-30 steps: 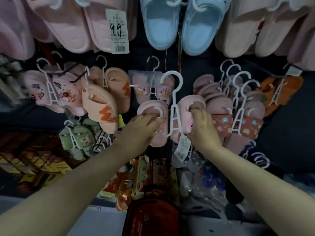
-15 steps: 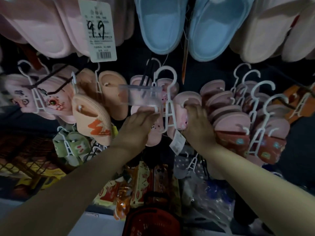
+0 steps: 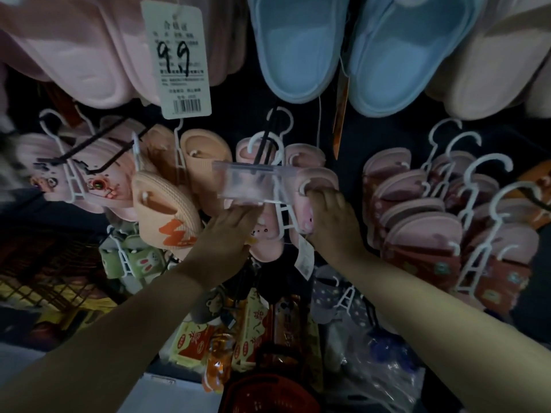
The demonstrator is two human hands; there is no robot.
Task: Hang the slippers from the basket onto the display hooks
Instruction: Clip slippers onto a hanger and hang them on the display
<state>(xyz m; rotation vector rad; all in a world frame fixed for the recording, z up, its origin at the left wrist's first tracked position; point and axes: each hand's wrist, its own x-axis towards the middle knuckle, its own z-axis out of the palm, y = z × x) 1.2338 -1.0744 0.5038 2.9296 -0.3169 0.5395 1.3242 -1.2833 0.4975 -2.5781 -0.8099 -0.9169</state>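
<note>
well, left hand point(image 3: 229, 231) and right hand point(image 3: 334, 222) fingers clasp pink slippers point(image 3: 267, 247) at a dim, crowded wall point(image 3: 372, 135).

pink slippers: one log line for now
left hand: grips pink slippers | right hand: grips same pair | hanger: at display hook | basket: below

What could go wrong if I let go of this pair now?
1. The white hanger hook sits at the black peg behind the clear label holder. Whether it is seated is unclear, so the pink slippers held by the left hand and right hand may drop.
2. The orange slipper crowds the left side and could get knocked.
</note>
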